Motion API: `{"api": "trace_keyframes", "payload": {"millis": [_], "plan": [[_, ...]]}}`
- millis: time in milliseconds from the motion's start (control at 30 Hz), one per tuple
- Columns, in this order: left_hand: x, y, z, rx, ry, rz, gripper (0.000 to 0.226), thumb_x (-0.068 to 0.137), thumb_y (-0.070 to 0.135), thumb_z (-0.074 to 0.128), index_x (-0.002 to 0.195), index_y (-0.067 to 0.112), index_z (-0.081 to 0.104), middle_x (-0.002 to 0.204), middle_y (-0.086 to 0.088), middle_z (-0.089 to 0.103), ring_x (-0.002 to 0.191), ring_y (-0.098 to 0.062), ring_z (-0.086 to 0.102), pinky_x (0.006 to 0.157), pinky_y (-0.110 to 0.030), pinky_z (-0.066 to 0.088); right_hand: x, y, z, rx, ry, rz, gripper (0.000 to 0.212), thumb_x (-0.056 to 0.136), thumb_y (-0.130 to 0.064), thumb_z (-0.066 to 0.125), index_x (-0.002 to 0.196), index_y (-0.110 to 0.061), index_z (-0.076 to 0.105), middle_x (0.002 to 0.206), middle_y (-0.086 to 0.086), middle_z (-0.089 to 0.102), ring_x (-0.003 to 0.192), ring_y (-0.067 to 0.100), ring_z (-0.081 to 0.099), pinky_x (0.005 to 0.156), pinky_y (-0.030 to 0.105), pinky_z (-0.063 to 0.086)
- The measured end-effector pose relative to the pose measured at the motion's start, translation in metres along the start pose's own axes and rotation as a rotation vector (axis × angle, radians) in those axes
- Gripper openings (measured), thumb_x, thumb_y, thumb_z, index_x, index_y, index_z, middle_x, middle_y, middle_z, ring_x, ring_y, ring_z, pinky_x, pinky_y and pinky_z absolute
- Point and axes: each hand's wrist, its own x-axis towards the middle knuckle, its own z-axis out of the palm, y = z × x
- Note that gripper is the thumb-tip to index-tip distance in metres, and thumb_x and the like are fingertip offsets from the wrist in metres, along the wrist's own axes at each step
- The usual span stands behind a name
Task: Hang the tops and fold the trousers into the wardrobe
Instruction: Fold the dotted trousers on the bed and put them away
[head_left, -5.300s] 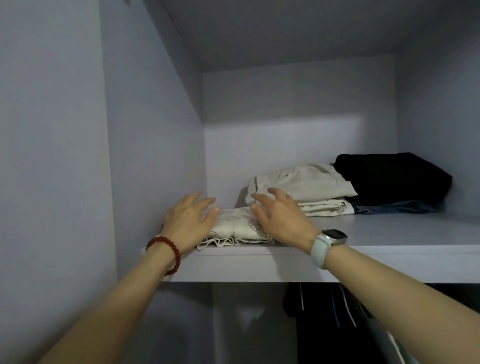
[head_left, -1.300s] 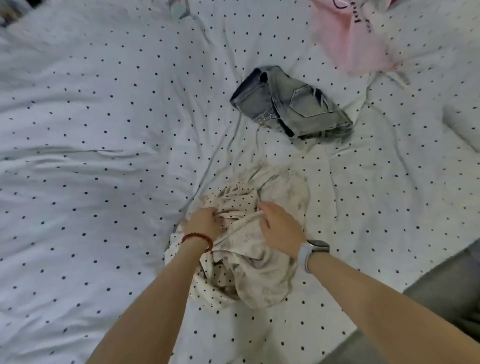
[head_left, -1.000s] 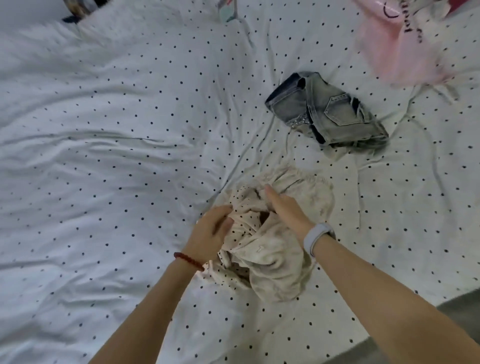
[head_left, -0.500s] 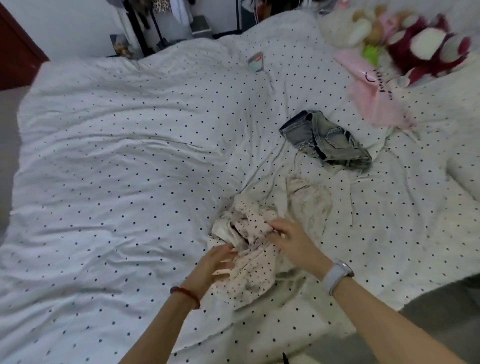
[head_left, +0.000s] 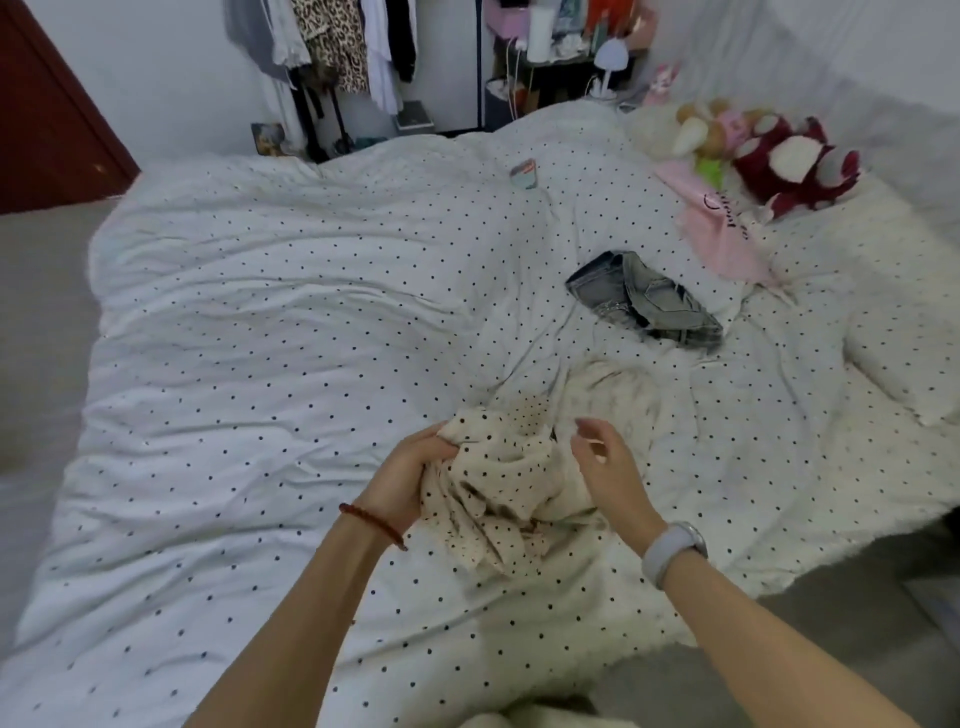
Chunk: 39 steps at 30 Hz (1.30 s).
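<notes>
Head view: Two bare forearms reach over a bed (head_left: 260, 322) covered in a white, black-dotted duvet. The left hand (head_left: 402, 475) has its fingers curled into a bunched cream garment with dark dots (head_left: 498, 483), gripping its left edge and holding it just above the bedding. The right hand (head_left: 610, 470) hovers at the garment's right side, fingers loosely bent and apart; whether they touch the cloth cannot be told. The garment is so crumpled that its cut, top or trousers, is hard to make out. Just beyond it lies a second pale piece of cloth (head_left: 618, 400), blurred and blending with the duvet. One folded pair of washed denim shorts (head_left: 649, 301) lies farther out, well apart from the hands. One pink cloth with dark lettering (head_left: 719, 228) spreads near the head of the bed beside a heap of plush toys (head_left: 769, 150), too tangled to count. One small flat object (head_left: 523, 174) rests on the far bedding, too small to identify. The left wrist bears one red bead bracelet (head_left: 374, 525), the right wrist one pale watch (head_left: 672, 548). Clothes hang on a rack (head_left: 332, 47) at the far wall, cut off by the top edge; a dark red door (head_left: 47, 130) is cropped at the left.
</notes>
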Motion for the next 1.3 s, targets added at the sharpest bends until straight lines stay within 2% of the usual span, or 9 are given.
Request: {"api": "trace_keyframes", "payload": {"millis": [200,333,533,633,733,867,1033,1200,1300], "plan": [[-0.064,0.02,-0.04,-0.015,0.077,0.103,0.014,0.047,0.023,0.06,0.059,0.017,0.066,0.065,-0.005,0.063,0.063,-0.02,0.062,0.061,-0.029,0.048,0.006,-0.016,0.058,-0.108,-0.555,0.198,0.097,0.073,-0.075,0.05,0.148,-0.021,0.02,0.147,-0.002,0.033,0.134,0.02,0.037,0.11,0.035,0.032],[-0.098,0.004,-0.075,-0.161,0.323,0.12,0.022,0.087,0.01,0.039,0.085,0.012,0.062,0.077,-0.006,0.066,0.078,-0.026,0.059,0.072,-0.036,0.044,-0.039,0.004,0.115,-0.262,-0.969,0.348,0.044,0.091,-0.053,0.045,0.113,-0.019,0.062,0.107,0.003,0.064,0.102,0.02,0.059,0.096,0.037,0.047],[-0.129,-0.015,-0.108,-0.177,0.402,0.045,0.024,0.084,0.019,0.048,0.097,0.007,0.064,0.093,-0.013,0.067,0.086,-0.031,0.063,0.079,-0.041,0.048,-0.053,-0.018,0.114,-0.145,-0.629,0.062,0.023,0.098,-0.025,0.042,0.081,-0.012,0.05,0.074,0.008,0.045,0.07,0.02,0.045,0.066,0.029,0.039],[-0.137,-0.015,-0.104,0.078,0.286,-0.074,0.035,0.073,0.034,0.062,0.092,0.006,0.066,0.093,-0.013,0.069,0.087,-0.033,0.065,0.075,-0.037,0.053,-0.04,-0.041,0.095,0.009,-0.449,0.063,0.023,0.099,-0.028,0.039,0.11,-0.013,0.053,0.104,0.025,0.055,0.099,0.039,0.058,0.087,0.046,0.051],[-0.142,-0.007,-0.093,0.426,0.212,-0.185,0.063,0.063,0.055,0.073,0.106,0.009,0.067,0.103,-0.008,0.071,0.097,-0.025,0.067,0.088,-0.038,0.053,-0.036,-0.079,0.079,0.153,-0.38,-0.027,0.017,0.1,-0.021,0.038,0.098,-0.021,0.055,0.093,0.007,0.059,0.081,0.02,0.059,0.067,0.031,0.053],[-0.15,0.02,-0.07,0.456,0.253,-0.118,0.065,0.063,0.058,0.07,0.102,0.007,0.069,0.098,-0.008,0.073,0.092,-0.023,0.069,0.083,-0.035,0.053,-0.034,-0.133,0.06,0.194,-0.451,-0.234,0.019,0.099,-0.02,0.042,0.091,-0.024,0.059,0.092,0.007,0.058,0.085,0.02,0.056,0.081,0.039,0.046],[-0.163,0.059,-0.033,0.078,0.432,0.361,0.033,0.083,0.027,0.066,0.103,0.0,0.064,0.105,-0.018,0.068,0.1,-0.031,0.065,0.088,-0.041,0.052,-0.031,-0.184,0.035,0.104,-0.539,-0.51,0.013,0.097,-0.015,0.046,0.092,-0.017,0.058,0.074,-0.005,0.051,0.066,0.002,0.048,0.064,0.016,0.037],[-0.188,0.091,0.014,0.034,0.553,0.558,0.033,0.085,0.024,0.058,0.111,0.004,0.06,0.106,-0.011,0.069,0.098,-0.023,0.067,0.077,-0.03,0.055,-0.028,-0.178,0.025,-0.216,-0.874,-0.595,0.021,0.092,-0.022,0.057,0.112,-0.018,0.052,0.113,0.0,0.053,0.107,0.015,0.05,0.084,0.016,0.043],[-0.211,0.099,0.044,0.021,0.667,0.662,0.027,0.089,0.02,0.053,0.111,0.004,0.058,0.102,-0.01,0.069,0.093,-0.021,0.066,0.074,-0.029,0.053,-0.028,-0.165,0.03,-0.521,-0.99,-0.668,0.056,0.086,-0.035,0.063,0.135,-0.027,0.037,0.147,-0.002,0.017,0.138,0.017,0.016,0.112,0.032,0.019]]}}
